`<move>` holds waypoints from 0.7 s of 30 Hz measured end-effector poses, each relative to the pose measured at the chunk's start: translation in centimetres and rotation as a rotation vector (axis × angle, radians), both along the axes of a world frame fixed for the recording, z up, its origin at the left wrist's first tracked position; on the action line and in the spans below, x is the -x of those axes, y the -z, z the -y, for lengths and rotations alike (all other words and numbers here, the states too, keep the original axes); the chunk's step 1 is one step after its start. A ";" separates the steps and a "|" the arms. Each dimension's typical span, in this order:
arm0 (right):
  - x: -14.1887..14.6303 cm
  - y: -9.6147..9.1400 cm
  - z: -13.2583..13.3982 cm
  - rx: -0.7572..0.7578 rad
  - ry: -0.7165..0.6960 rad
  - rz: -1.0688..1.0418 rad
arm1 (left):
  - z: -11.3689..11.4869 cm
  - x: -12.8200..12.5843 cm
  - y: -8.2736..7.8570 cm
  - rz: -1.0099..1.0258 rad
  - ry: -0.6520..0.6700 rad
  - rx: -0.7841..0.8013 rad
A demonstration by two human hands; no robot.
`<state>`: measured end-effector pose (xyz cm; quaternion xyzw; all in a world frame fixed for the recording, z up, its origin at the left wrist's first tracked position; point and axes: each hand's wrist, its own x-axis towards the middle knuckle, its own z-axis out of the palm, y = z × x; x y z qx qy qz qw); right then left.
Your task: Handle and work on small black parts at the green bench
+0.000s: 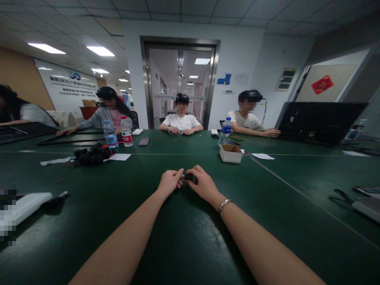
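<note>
Our left hand (170,183) and right hand (203,184) meet low over the green table (184,237), fingers pinching a small black thing (187,177) between them. It is short and dark. Far back, two water bottles (110,134) hold clear water. The little brown box (230,153) is open on top, but we cannot see inside.

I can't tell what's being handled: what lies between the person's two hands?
A small dark object, held at either end by the left hand and the right hand over the green table. The head view shows it, too small to identify.
</note>
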<state>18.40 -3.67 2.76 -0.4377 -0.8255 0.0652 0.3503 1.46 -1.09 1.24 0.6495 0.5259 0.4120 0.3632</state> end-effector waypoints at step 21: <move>0.6 -0.5 0.3 -0.167 0.107 0.184 | 0.1 -0.8 -0.7 -0.087 -0.132 0.066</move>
